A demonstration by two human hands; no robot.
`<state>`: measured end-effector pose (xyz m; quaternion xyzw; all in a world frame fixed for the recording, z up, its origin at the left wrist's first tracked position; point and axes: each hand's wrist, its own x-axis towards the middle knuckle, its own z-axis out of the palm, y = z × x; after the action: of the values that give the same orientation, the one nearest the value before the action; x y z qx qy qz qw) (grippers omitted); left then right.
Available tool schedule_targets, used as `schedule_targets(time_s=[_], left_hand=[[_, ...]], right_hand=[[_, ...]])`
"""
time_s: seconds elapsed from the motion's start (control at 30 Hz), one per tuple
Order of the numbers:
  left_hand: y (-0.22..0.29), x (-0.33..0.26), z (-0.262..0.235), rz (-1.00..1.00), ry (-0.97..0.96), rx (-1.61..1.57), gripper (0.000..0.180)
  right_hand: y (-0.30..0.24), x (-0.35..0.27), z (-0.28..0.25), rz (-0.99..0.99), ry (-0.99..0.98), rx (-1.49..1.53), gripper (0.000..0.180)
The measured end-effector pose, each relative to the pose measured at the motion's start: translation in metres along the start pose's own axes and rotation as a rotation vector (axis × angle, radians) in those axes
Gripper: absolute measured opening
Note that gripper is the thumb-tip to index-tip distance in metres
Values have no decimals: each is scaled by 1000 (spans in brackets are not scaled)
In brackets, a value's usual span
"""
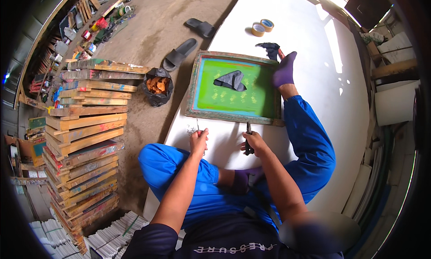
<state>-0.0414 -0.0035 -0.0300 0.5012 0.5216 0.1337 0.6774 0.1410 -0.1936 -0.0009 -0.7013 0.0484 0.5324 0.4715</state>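
My left hand (198, 143) is closed around a slim tool with a thin metal shaft (197, 123), which looks like a screwdriver; its tip points at the near edge of a silk-screen frame (233, 118). Closed on dark pliers (248, 147), my right hand (257, 142) is just short of that same edge. The wooden frame lies flat and holds a green mesh (211, 86) with pale yellow marks and a blue border. A crumpled dark cloth (231, 81) rests on the mesh. Small dark bits (191, 130), perhaps staples, are scattered beside my left hand.
Past the frame, a hammer (270, 49) lies by my purple-socked foot (285, 70), with two tape rolls (262, 27) farther off on the white surface (323, 111). A tall stack of wooden frames (90, 147), a black bag (158, 97) and slippers (180, 54) are to the left.
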Motion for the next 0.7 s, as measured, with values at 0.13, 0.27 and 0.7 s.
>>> schedule_targets(time_s=[0.13, 0.27, 0.7], left_hand=[[-2, 0, 0, -2, -7, 37, 32], [-1, -1, 0, 0, -10, 29, 33], [-4, 5, 2, 13, -15, 37, 34]], right_hand=[[-2, 9, -5, -34, 17, -54, 42], [-7, 15, -4, 8, 43, -95, 40], [-18, 5, 12, 22, 196, -162, 12]])
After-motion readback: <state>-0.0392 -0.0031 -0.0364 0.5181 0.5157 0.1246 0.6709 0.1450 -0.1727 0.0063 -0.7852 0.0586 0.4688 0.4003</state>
